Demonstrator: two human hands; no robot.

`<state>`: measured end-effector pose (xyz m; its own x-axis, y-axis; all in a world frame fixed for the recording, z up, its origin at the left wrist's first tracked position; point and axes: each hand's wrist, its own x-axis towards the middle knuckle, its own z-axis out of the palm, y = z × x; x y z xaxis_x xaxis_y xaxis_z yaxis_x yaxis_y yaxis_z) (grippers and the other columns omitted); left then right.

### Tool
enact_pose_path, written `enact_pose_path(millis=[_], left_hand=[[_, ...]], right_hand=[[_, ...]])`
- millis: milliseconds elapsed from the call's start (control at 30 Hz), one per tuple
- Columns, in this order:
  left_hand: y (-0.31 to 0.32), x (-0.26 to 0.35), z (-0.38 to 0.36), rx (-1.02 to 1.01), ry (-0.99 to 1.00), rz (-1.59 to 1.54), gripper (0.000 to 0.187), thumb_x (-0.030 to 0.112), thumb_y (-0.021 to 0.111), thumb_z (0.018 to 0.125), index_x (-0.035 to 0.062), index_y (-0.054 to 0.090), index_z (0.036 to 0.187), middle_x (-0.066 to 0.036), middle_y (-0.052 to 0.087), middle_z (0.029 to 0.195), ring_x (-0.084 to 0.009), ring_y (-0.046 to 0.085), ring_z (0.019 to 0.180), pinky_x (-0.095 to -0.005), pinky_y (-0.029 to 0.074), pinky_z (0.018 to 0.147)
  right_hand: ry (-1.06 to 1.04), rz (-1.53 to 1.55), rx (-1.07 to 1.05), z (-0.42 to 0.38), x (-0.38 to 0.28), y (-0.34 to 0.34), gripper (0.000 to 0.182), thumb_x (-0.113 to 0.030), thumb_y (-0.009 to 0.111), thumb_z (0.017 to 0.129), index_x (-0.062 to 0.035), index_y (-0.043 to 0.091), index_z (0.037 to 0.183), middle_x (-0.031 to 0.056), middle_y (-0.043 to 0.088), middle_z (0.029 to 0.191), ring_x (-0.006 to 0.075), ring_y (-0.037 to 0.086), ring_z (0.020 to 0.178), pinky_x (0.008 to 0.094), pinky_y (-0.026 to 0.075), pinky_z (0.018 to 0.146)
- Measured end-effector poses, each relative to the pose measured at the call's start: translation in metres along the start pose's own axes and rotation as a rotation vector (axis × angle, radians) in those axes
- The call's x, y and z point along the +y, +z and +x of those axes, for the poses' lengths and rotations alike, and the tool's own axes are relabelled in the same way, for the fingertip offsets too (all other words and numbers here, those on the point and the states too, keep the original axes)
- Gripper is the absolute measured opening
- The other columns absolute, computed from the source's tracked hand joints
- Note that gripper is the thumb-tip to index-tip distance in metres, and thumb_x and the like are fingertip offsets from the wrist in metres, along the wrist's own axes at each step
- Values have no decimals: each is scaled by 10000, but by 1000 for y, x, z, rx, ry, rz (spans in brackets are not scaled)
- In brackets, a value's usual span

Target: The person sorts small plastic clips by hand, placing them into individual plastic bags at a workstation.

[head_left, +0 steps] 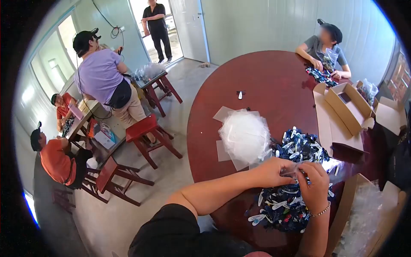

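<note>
Both of my hands meet over a large pile of dark hair clips [280, 207] on the round red table [214, 124]. My left hand [274, 172] pinches one side of a small clear plastic bag [289, 171]. On the other side of that bag are the closed fingers of my right hand [314, 184], with a beaded bracelet at the wrist. What the bag contains is too small to make out. Another heap of clips [302, 145] lies just beyond my hands. A stack of clear plastic bags [245, 137] is spread to the left of it.
Open cardboard boxes [349, 107] stand at the right; a nearer box [353, 201] holds filled clear bags. A lone clip [240, 95] lies farther back. Across the table sits a person [325, 47]. Other people and red stools [150, 132] are at the left.
</note>
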<state>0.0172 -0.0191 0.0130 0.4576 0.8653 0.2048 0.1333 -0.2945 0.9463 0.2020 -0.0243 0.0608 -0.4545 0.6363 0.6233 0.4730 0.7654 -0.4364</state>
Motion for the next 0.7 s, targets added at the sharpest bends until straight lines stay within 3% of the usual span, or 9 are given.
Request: enact_pose_path(millis=[33, 133, 200, 233, 367, 433, 500, 667, 700], left_hand=[[0, 1, 0, -6, -39, 0, 298, 155, 754, 800, 31, 654, 1051, -69, 699, 883, -119, 626, 800, -289, 502, 725], [3, -7, 1, 2, 4, -45, 302, 141, 742, 836, 28, 643, 1098, 0, 649, 854, -55, 542, 796, -249, 466, 724], [0, -19, 5, -29, -14, 41, 299, 126, 735, 844, 27, 644, 1111, -24, 678, 945, -71, 583, 892, -251, 487, 799], [4, -26, 5, 34, -12, -165, 285, 116, 721, 859, 30, 644, 1120, -46, 683, 1020, -98, 600, 964, -264, 497, 851], [-7, -26, 9, 190, -82, -315, 295, 111, 710, 867, 8, 640, 1135, -73, 686, 1044, -137, 628, 986, -287, 502, 888], [-15, -19, 10, 332, -150, -220, 278, 117, 698, 873, -2, 644, 1119, -78, 695, 1033, -137, 635, 959, -294, 503, 864], [-20, -28, 13, 391, -144, -270, 251, 131, 685, 882, 5, 654, 1096, -74, 703, 1013, -128, 634, 937, -282, 492, 823], [-24, -33, 14, 424, -144, -323, 246, 141, 669, 891, -1, 652, 1092, -71, 702, 1000, -114, 631, 924, -245, 465, 789], [-24, -35, 15, 413, -153, -309, 252, 141, 671, 890, -5, 649, 1094, -75, 701, 1006, -118, 631, 921, -250, 469, 790]], right_hand=[[-3, 1, -2, 0, -1, -1, 165, 5, 698, 776, 8, 658, 936, 140, 668, 907, 302, 619, 755, 367, 506, 667], [-14, 0, -27, 0, -2, -2, 136, 11, 663, 811, 17, 660, 946, 150, 675, 911, 305, 627, 758, 363, 507, 677], [-5, 46, 2, 3, -4, -6, 130, 11, 586, 874, 29, 661, 978, 169, 690, 916, 305, 670, 831, 348, 526, 744], [27, 38, 26, 1, 2, -9, 153, 0, 551, 908, 40, 660, 1007, 180, 695, 937, 298, 686, 866, 347, 526, 770], [186, -42, 211, 0, 37, -21, 153, -35, 578, 928, 23, 659, 1044, 103, 699, 884, 141, 636, 760, 249, 494, 699], [418, 45, 239, -6, 65, -20, 161, -55, 603, 922, 26, 659, 1050, 85, 698, 883, 105, 614, 756, 244, 484, 686], [497, 61, 176, -20, 105, -15, 171, -78, 624, 915, 26, 662, 1046, 76, 698, 888, 83, 606, 778, 241, 482, 698], [525, -65, 37, -1, 144, 3, 174, -87, 619, 908, 12, 676, 1039, 106, 705, 902, 120, 634, 797, 254, 495, 723], [453, -79, 28, 9, 147, 8, 171, -82, 617, 901, 10, 682, 1030, 118, 706, 905, 147, 649, 807, 267, 502, 734]])
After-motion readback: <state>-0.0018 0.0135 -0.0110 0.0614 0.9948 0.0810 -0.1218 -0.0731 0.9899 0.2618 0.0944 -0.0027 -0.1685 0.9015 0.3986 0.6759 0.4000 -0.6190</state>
